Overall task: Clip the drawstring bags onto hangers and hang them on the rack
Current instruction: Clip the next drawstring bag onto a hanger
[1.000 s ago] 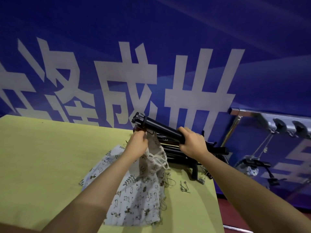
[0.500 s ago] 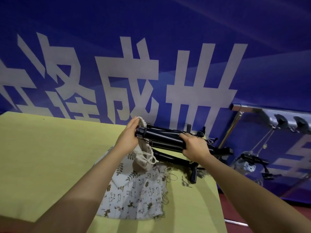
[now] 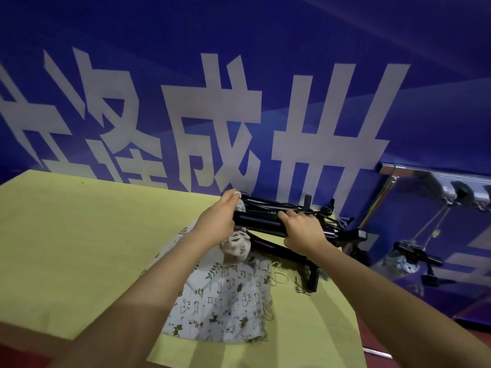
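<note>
A white drawstring bag (image 3: 225, 296) printed with small animals lies on the yellow table (image 3: 79, 235); its gathered top is lifted toward a black hanger (image 3: 259, 224). My left hand (image 3: 219, 221) pinches the bag's top edge and cord at the hanger's left end. My right hand (image 3: 301, 231) grips the hanger's thick black bar from above. More black hangers (image 3: 292, 251) are piled just behind and under it. Whether the clip has closed on the cloth is hidden by my left hand.
A silver rack (image 3: 430, 181) stands at the right beyond the table edge, with hooks and a hanger with a clipped bag (image 3: 409, 258) hanging below. A blue banner wall rises right behind the table. Loose metal clips (image 3: 300, 286) lie near the hanger pile.
The hanger has tipped from slanted to nearly level and come lower toward the table. My left hand has moved up with the bag's top to the hanger's left end.
</note>
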Action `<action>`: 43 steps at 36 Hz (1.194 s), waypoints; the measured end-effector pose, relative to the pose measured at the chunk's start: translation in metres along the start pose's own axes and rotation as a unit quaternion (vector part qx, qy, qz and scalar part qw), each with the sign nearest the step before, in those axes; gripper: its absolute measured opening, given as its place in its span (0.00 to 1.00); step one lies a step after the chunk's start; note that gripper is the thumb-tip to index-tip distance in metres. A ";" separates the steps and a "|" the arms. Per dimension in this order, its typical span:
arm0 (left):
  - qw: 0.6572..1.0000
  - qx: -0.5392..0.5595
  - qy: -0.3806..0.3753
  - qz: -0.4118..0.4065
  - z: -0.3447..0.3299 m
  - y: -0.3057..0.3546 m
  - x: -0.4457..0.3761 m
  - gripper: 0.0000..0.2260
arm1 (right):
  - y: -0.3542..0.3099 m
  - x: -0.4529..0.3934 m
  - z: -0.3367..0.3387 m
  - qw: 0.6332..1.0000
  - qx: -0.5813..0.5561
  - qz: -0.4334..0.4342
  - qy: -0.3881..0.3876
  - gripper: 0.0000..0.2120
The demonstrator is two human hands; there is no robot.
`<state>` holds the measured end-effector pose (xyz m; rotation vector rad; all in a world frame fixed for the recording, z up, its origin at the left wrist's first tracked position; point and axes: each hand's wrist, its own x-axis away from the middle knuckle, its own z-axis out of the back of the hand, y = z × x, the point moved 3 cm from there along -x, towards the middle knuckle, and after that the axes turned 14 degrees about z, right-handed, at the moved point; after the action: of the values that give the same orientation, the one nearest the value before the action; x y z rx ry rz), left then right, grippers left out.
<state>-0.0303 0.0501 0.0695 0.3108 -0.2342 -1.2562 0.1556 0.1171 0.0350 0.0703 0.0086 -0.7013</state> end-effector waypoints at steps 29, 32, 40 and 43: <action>0.973 -0.224 0.021 -0.050 -0.071 0.061 -0.015 0.19 | 0.025 0.014 -0.024 0.975 0.077 0.037 0.207 0.35; 0.976 -0.211 0.021 -0.050 -0.071 0.064 -0.018 0.18 | 0.028 0.021 -0.032 0.962 0.075 0.045 0.257 0.33; 0.983 -0.183 0.020 -0.021 -0.071 0.053 -0.023 0.17 | 0.047 0.037 -0.038 0.950 -0.002 -0.060 0.308 0.25; 0.985 -0.170 0.017 -0.024 -0.075 0.060 -0.021 0.18 | 0.052 0.046 -0.041 0.942 -0.055 -0.108 0.313 0.22</action>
<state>0.0425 0.0947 0.0206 0.0438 0.0190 -1.3120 0.2247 0.1294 -0.0038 0.1854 0.6744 -0.8719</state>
